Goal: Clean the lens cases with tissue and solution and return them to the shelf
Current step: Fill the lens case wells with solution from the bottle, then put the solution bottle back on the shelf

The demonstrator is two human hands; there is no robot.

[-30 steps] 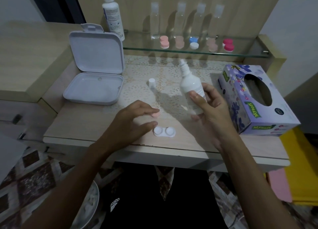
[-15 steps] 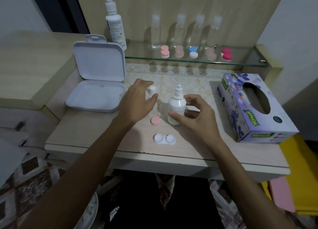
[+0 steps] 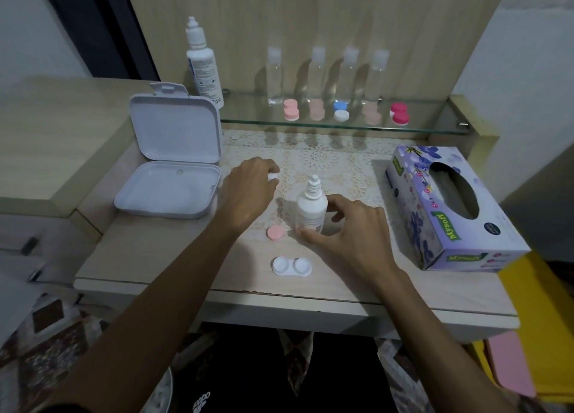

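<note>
Lens case: white, both wells uncapped, flat on the bench near the front edge, between the two forearms. One pink cap lies just behind it, apart from it; the second cap is not visible.

Solution bottle: upright, nozzle bare, at mid-bench. Right hand curls round its lower part, thumb tip and fingertips close against it; whether they actually press on it cannot be told. Left hand, toward the rear of the lace mat, closes its fingers on the small white bottle cap.

Tissue box: right edge of the bench, untouched. More lens cases on the glass shelf.

Risks, as judged:
- Uncapped bottle stands close to the right wrist; a careless withdrawal could tip it and spill solution over the mat.
- Open wells sit near the front edge; a sweeping forearm could knock the case to the floor.
- Loose pink cap could roll away.

Change from half a second earlier: left hand, then only reaching over the bottle cap, now covers and grips it; right hand has slackened and slid lower on the bottle, which stands where it did.
</note>
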